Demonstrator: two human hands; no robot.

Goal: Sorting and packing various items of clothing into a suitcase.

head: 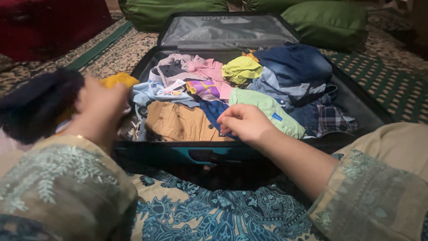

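An open dark suitcase (147, 60) lies in front of me, packed with folded clothes. My right hand (243, 121) pinches the edge of a dark blue garment (213, 111) near the suitcase's front wall, between a tan garment (178, 122) and a light green one (267, 109). My left hand (100, 107) is raised at the suitcase's left side, blurred, closed on a dark navy cloth (38, 105). A yellow garment (118, 80) shows just behind that hand.
Blue jeans (294, 67), a plaid shirt (330, 120) and pink, lime and purple pieces fill the case. Green cushions (330, 20) lie behind it, a red case (49, 27) at the far left. A patterned rug (392, 85) surrounds everything.
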